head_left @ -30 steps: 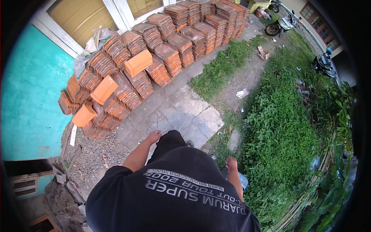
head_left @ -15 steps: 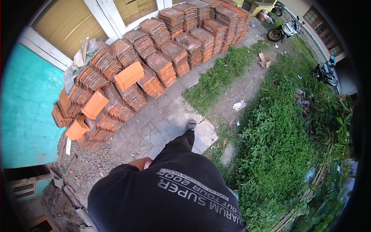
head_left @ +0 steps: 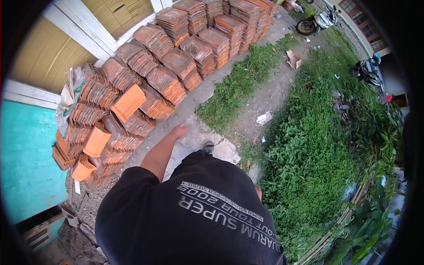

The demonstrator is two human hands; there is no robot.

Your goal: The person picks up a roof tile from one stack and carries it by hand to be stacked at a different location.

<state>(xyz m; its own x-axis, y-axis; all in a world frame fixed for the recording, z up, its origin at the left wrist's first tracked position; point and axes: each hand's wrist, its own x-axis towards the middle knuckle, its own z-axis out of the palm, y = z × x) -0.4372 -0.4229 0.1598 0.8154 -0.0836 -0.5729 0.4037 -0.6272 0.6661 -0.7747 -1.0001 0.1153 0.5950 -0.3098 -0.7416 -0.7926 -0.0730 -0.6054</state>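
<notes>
My left hand [head_left: 179, 131] hangs forward at the end of my bare forearm, over the cracked concrete path [head_left: 194, 128]. It is small and blurred, with its fingers turned away, and I cannot tell whether it holds anything. Stacks of clay roof tiles [head_left: 179, 66] stand nearest to it, apart from the hand. Only a sliver of my right hand [head_left: 258, 192] shows past the side of my black shirt [head_left: 176, 225]; its fingers are hidden. One shoe [head_left: 208, 147] is visible on the path ahead of my body.
Brighter orange tiles [head_left: 128, 103] lie loose on the nearer stacks, beside a teal wall [head_left: 31, 159]. Gravel [head_left: 86, 194] and rubble lie at the left. Grass and weeds [head_left: 309, 154] fill the right side. A cardboard scrap [head_left: 293, 59] and a parked motorcycle [head_left: 316, 24] are farther up.
My left arm has swung forward, out from beside my body. The tile stacks have shifted left and up in view, and a sliver of my right hand has come into sight.
</notes>
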